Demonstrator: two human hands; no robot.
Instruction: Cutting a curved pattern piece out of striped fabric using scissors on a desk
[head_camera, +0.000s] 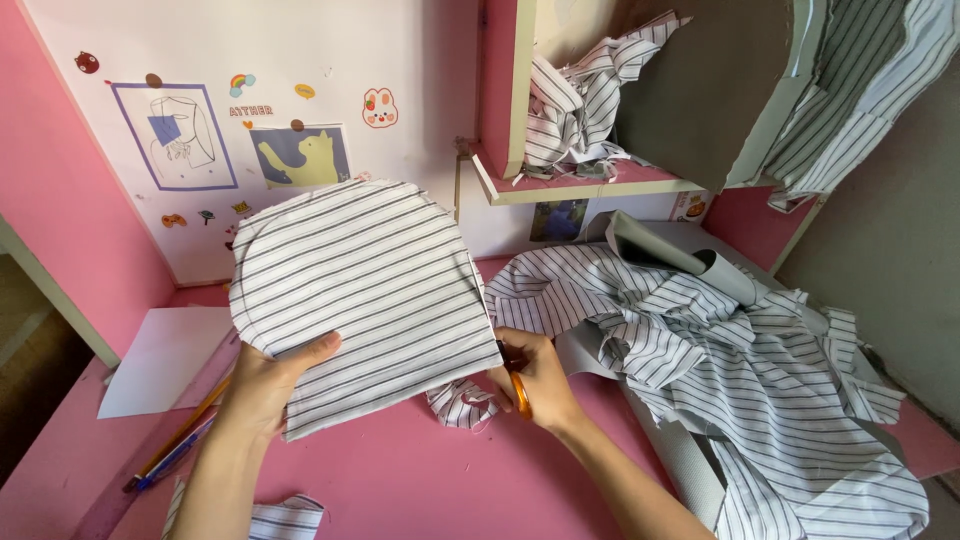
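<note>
Cut fabric piece (365, 290): above left hand's fingers (305, 352).
Scissors (520, 392): in right hand's fingers (505, 385).
Fabric heap (760, 370): right of those.
Paper sheet (165, 355), pencils (180, 440): left of left fingers.

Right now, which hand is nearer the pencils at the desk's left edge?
Left. The left hand, holding the striped fabric piece, sits just right of the pencils. The right hand, gripping orange-handled scissors, is well beyond, across the fabric.

Bright, soft daylight fills the view; the white stickered wall (330, 60) is nearly washed out. Shadows are faint, focus sharp, with wide-angle bending at the edges.
</note>
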